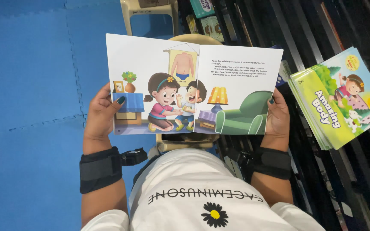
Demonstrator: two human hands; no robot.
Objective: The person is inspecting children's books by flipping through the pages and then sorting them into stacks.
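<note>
Picture book (193,87): lay open and held up flat in front of the person's chest, above the blue foam floor mat (31,85) on one side and a dark slatted shelf (317,25) on the other.
Pages: the left page showed two cartoon children beside a small table with a potted plant; the right page carried a few lines of print over a lamp and a green armchair.
Left hand (101,115): gripped the book's left edge, thumb with dark nail polish pressed on the page, fingers curled behind it.
Right hand (277,117): clasped the right edge, thumb tip on the page; the other fingers were hidden behind, probably wrapped around the cover.
Wrist straps (101,169): black bands sat on both forearms.
Stack of books (339,98): thin children's books with green and yellow covers rested on the shelf, well apart from the right hand.
Plastic chair (150,13): beige, stood beyond the open book at the mat's edge.
</note>
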